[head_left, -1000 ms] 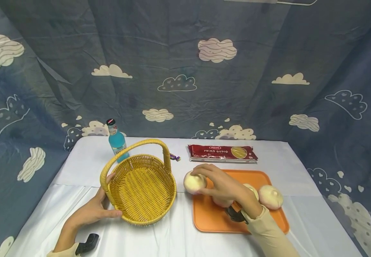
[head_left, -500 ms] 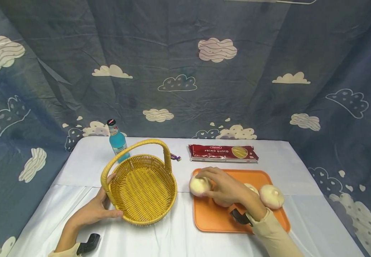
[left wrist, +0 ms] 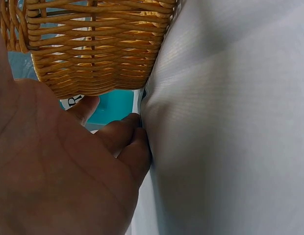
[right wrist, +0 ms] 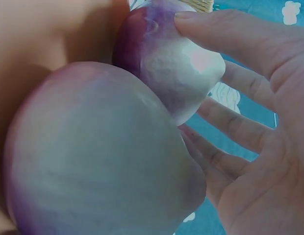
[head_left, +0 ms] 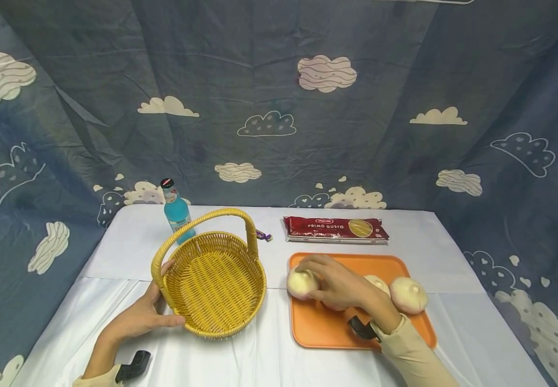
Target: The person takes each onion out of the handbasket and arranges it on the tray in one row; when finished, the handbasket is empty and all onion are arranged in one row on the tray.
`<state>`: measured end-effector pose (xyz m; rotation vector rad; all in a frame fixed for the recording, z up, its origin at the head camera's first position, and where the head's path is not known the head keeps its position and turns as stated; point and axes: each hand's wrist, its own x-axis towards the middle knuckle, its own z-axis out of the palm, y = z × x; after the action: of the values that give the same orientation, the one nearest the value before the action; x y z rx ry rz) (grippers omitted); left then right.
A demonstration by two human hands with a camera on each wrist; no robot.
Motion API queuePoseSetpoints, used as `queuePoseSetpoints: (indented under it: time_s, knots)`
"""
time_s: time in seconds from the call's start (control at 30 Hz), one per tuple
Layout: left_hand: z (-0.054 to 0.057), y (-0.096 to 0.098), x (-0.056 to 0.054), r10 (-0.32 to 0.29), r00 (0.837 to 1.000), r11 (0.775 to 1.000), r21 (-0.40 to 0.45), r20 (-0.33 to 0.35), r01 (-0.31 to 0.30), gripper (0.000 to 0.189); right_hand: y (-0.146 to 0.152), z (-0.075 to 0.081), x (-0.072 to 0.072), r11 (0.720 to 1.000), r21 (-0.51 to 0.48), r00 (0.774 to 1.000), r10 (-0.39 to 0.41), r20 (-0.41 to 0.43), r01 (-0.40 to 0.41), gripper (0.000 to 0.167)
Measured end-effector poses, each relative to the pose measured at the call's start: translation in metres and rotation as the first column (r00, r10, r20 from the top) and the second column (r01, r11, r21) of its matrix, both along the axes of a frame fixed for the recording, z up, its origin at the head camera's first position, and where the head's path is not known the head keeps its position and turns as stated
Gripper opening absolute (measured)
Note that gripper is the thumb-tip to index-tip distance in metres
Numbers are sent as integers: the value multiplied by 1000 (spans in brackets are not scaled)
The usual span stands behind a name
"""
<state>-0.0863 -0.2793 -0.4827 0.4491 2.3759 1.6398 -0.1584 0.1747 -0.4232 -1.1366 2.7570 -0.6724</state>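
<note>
A white turnip with a purple tinge [head_left: 302,284] sits at the left of the orange tray [head_left: 327,336]. My right hand [head_left: 339,282] holds it, thumb on the near side and fingers on the far side; the thumb presses it in the right wrist view. Another turnip [right wrist: 103,152] looms close under that palm. Two more turnips show on the tray's right, one [head_left: 408,295] whole and one [head_left: 377,284] partly behind my wrist. Against the left side of a yellow wicker basket [head_left: 216,293] rests my left hand [head_left: 138,317], thumb and fingers spread, not gripping the handle.
Behind the basket stands a blue bottle [head_left: 178,214]. A wrapped candy [head_left: 263,236] lies to the basket's right rear. The red spaghetti pack [head_left: 335,230] lies behind the tray. A dark cloud-printed curtain [head_left: 269,64] hangs at the table's back edge.
My right hand has moved slightly right and toward me with the turnip, from over the tray's left edge to inside it. The left hand and the basket have stayed put.
</note>
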Motion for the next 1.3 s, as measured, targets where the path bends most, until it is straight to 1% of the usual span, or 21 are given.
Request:
queuePoseSetpoints:
  time_s: [0.13, 0.47, 0.63, 0.73, 0.97, 1.1, 1.3]
  knots:
    - [0, 0, 0, -2, 1000, 1000, 4, 6, 2, 123, 1, -2, 0, 1000, -3, 1000, 5, -10, -5, 46]
    - [0, -1, 0, -13, 1000, 1000, 13, -22, 13, 124, 2, -4, 1, 1000, -5, 1000, 15, -21, -15, 46]
    - [0, -1, 0, -20, 1000, 999, 28, -15, 21, 124, 3, -4, 0, 999, 1, 999, 33, -31, -33, 44]
    - [0, -1, -1, -22, 1000, 999, 33, -11, 22, 125, 3, -3, 0, 1000, 12, 1000, 26, -14, -26, 44]
    - [1, -1, 0, -17, 1000, 999, 29, -6, 17, 124, 4, -1, 1, 997, 74, 998, -18, 64, 13, 41]
    - [1, -1, 0, -22, 1000, 999, 41, -3, 22, 124, 5, -3, 0, 998, 59, 997, -24, 80, 19, 42]
    - [0, -1, -1, -17, 1000, 1000, 21, 0, 17, 124, 5, -3, 2, 999, 39, 995, -30, 95, 27, 42]
